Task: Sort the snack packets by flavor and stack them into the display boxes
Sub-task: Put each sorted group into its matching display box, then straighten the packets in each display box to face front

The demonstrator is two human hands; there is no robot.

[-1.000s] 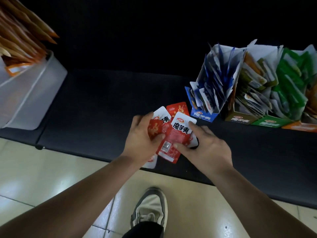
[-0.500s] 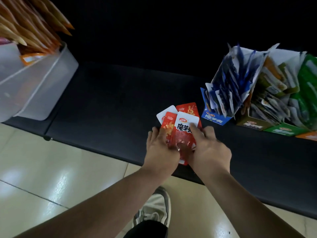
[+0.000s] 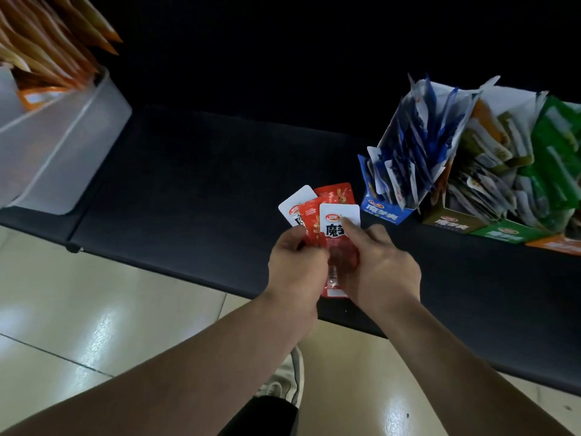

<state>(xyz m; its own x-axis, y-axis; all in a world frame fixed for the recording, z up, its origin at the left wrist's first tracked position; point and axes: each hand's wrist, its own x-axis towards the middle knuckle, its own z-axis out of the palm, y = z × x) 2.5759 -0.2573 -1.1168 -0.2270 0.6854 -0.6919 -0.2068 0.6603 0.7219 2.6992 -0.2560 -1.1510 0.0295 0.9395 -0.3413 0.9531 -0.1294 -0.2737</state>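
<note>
Translucent plastic forms the bin (image 3: 63,146) far to the left of the left hand (image 3: 295,262), and orange packets (image 3: 53,36) stand up out of it. Bare black counter (image 3: 188,184) lies between bin and hand. The left hand grips a fan of red packets (image 3: 333,196) by their lower ends, over the counter's near edge. Close beside it, the right hand (image 3: 383,269) pinches the front packet (image 3: 338,221), one fingertip on its white top. Beyond and to the right of that hand stand a blue display box (image 3: 382,212), an olive box (image 3: 446,220), a green box (image 3: 506,234) and an orange box (image 3: 553,245), the first three crammed with packets.
</note>
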